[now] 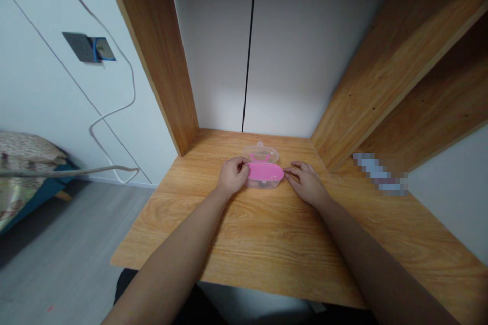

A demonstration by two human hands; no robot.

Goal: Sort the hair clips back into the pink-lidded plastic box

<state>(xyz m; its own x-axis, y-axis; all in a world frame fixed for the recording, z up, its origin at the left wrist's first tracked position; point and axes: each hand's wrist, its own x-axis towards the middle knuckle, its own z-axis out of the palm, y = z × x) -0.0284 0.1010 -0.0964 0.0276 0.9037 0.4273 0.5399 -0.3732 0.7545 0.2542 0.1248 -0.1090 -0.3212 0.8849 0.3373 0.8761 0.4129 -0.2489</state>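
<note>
A pink oval plastic tray (pixel 266 171) sits on top of a clear plastic box (pixel 263 184) on the wooden desk. Behind it stands a clear oval lid (pixel 262 153) with pink marks and a small tab, tilted back. Around the left end of the tray, my left hand (pixel 232 176) is closed, its thumb and fingers pinching the edge. My right hand (pixel 305 182) has its fingertips gathered at the right end, touching the tray's rim. Whether the tray is fully seated in the box cannot be seen.
The wooden desk (pixel 267 244) is framed by a wooden side panel (pixel 152 51) and a slanting panel (pixel 381 81). A blurred item (pixel 381 175) lies at the right. A white cable (pixel 131 81) hangs at the left, near a wall socket (pixel 102 49).
</note>
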